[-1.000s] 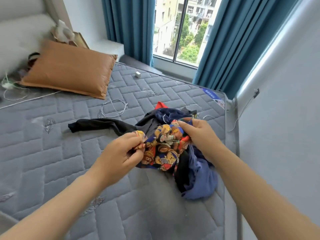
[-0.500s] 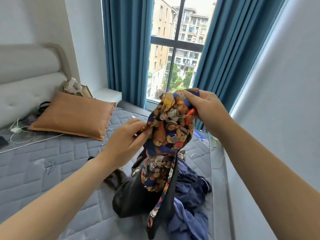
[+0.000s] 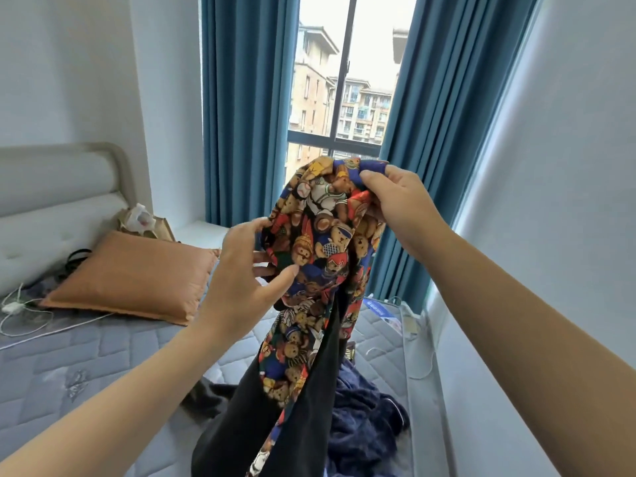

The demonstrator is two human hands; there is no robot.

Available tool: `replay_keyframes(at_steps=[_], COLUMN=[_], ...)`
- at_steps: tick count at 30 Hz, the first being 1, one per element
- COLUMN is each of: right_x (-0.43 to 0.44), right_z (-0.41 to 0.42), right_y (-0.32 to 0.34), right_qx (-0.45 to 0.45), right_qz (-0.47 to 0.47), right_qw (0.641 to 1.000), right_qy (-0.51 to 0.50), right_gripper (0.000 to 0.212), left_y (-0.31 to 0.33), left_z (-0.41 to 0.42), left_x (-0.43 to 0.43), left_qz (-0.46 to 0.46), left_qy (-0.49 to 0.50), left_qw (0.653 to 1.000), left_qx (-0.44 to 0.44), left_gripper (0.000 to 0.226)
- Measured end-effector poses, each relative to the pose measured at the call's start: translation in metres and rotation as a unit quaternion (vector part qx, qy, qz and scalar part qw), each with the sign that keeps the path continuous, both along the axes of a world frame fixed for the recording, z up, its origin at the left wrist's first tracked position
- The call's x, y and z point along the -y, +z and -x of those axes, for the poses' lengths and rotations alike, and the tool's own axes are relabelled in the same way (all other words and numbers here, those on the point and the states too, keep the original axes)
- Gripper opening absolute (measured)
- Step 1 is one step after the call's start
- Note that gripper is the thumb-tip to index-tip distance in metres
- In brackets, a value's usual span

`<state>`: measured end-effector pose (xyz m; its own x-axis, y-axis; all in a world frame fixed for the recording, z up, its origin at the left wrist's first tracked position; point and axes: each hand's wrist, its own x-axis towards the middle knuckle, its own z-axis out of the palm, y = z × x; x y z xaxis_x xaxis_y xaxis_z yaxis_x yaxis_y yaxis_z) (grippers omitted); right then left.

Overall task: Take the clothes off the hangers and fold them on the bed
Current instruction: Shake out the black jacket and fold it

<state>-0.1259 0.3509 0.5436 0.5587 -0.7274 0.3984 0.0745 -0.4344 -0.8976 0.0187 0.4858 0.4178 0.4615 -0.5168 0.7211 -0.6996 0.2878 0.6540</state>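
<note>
Head cam: right hand (image 3: 402, 204) grips the top edge of a bear-print garment (image 3: 320, 242), held up over the bed (image 3: 103, 356) in front of the window (image 3: 344, 80). Left hand (image 3: 246, 273) pinches its side btwn thumb & fingers. Its black lining hangs down toward a navy garment (image 3: 364, 418) heaped on the bed. Orange pillow (image 3: 130, 273) lies near the headboard (image 3: 51, 187), well apart.

A bear-print garment (image 3: 323, 242) with a black inner side hangs bunched above the bed (image 3: 103, 356). The right hand (image 3: 402, 208) grips its top edge and the left hand (image 3: 244, 273) pinches its side. Below it a navy garment (image 3: 364, 418) lies crumpled near the bed's right edge, and a dark grey garment (image 3: 206, 397) lies beside that.
</note>
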Motion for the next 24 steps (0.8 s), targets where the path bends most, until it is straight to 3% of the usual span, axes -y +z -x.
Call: replay_keyframes(at_steps=[2,5,7,9,13,16,18,21,24], right_x=[-0.003,-0.007,-0.009,-0.012,-0.016,-0.021,-0.025,-0.025,-0.02], right_z=[0.0,0.001,0.001,0.0,0.0,0.001,0.003,0.009,0.017], right_y=[0.009,0.019,0.023,0.026,0.034,0.043,0.048,0.054,0.056], right_qx=[0.001,-0.006,-0.018,-0.029,-0.034,-0.045,-0.05,-0.04,-0.034], right_qz=[0.018,0.052,0.069,0.076,0.083,0.093,0.106,0.106,0.093], right_qw=[1.0,0.998,0.996,0.994,0.993,0.993,0.992,0.992,0.994], right_qy=[-0.014,-0.039,-0.057,-0.071,-0.074,-0.057,-0.052,-0.05,-0.056], right_gripper=[0.022,0.021,0.023,0.023,0.023,0.028,0.033,0.032,0.024], left_y=[-0.001,-0.004,-0.007,-0.009,-0.011,-0.008,-0.005,0.001,0.007], left_z=[0.006,0.014,0.02,0.031,0.054,0.066,0.071,0.071,0.062], left_x=[-0.001,-0.003,0.0,0.004,0.023,0.044,0.059,0.076,0.086], left_qz=[0.033,0.06,0.024,-0.031,-0.109,-0.158,-0.161,-0.14,-0.106], left_qy=[0.072,0.113,0.1,0.073,0.016,0.022,0.045,0.076,0.038], left_qw=[0.997,0.988,0.985,0.988,0.991,0.987,0.986,0.987,0.993], left_qx=[0.017,0.084,0.135,0.129,0.08,0.014,-0.011,-0.019,-0.043], left_gripper=[0.062,0.051,0.043,0.04,0.075,0.112,0.121,0.11,0.077])
